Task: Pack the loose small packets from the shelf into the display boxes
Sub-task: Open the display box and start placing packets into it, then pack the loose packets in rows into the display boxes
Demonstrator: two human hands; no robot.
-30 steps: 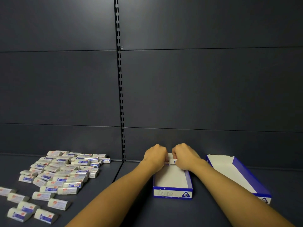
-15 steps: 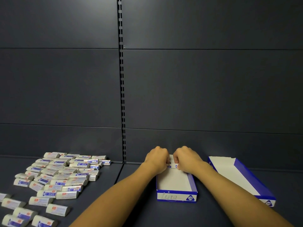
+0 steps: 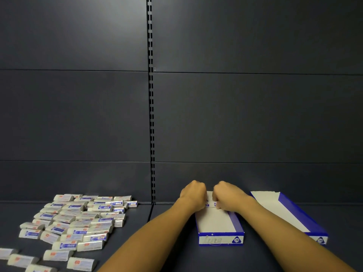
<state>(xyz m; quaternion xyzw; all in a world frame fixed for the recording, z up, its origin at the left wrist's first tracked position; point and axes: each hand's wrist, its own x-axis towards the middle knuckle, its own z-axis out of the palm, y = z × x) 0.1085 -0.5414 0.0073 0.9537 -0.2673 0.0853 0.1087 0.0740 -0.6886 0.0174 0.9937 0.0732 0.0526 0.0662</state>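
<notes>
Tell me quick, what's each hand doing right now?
Left hand: curled, pinching small packets at the box's far end.
Right hand: curled, pinching the same packets.

Both hands, left hand [image 3: 193, 196] and right hand [image 3: 228, 196], curl over small packets [image 3: 211, 204] at the far end of a blue display box [image 3: 221, 239]. A second box [image 3: 306, 218] lies to the right. Loose packets [image 3: 78, 218] cover the shelf [image 3: 170, 256] at left.

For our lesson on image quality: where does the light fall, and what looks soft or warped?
Head view: a pale sheen on the upper left back wall; straight shelf lines bow near the edges, a wide-angle effect; the packets look grainy, their print unreadable; both hands are evenly lit.
</notes>
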